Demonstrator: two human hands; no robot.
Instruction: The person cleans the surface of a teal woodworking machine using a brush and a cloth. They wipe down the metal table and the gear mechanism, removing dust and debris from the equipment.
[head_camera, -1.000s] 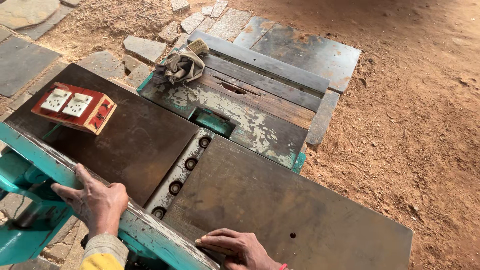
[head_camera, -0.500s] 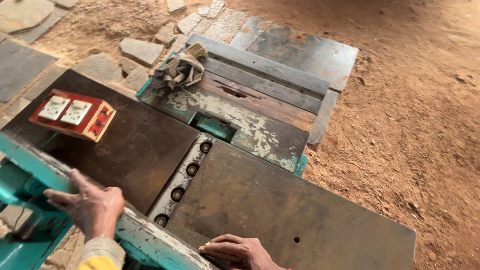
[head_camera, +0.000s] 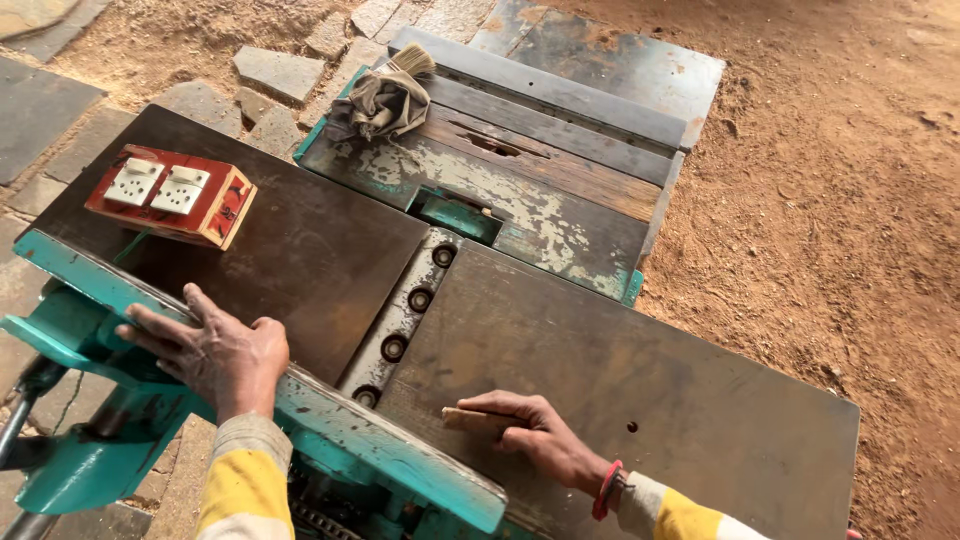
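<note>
Head view, looking down on a woodworking machine w/ dark steel tables. L hand (head_camera: 215, 352) lies palm-down, fingers spread, flat across the teal fence rail (head_camera: 330, 425) at the near edge of the left table (head_camera: 300, 255); not clenched, nothing grasped, just pressing on the rail. R hand (head_camera: 535, 432) rests on the right table (head_camera: 640, 390), near its front edge, fingers curled loosely over a small flat wood piece (head_camera: 470, 418); thumb and fingertips touch the piece, which lies flat on the steel, its left end sticking out past the fingers. Red band at R wrist; both sleeves yellow and white. Btwn the two tables runs the cutter block slot (head_camera: 410, 300), a grey strip w/ four round bolt holes, just left of the wood piece but apart from it. On the left table's far corner sits a red wooden box w/ two white sockets (head_camera: 170, 193), well apart from both hands. Beyond, a worn teal-and-grey saw table (head_camera: 500, 195) w/ flaking paint; on its far left corner a crumpled grey rag (head_camera: 380, 105) w/ a paintbrush (head_camera: 410, 62) touching its top. Ground around: reddish sawdust-covered dirt (head_camera: 830, 200) to the right, stone slabs (head_camera: 280, 70) to the upper left. Teal machine frame (head_camera: 90, 440) shows below L hand.
</note>
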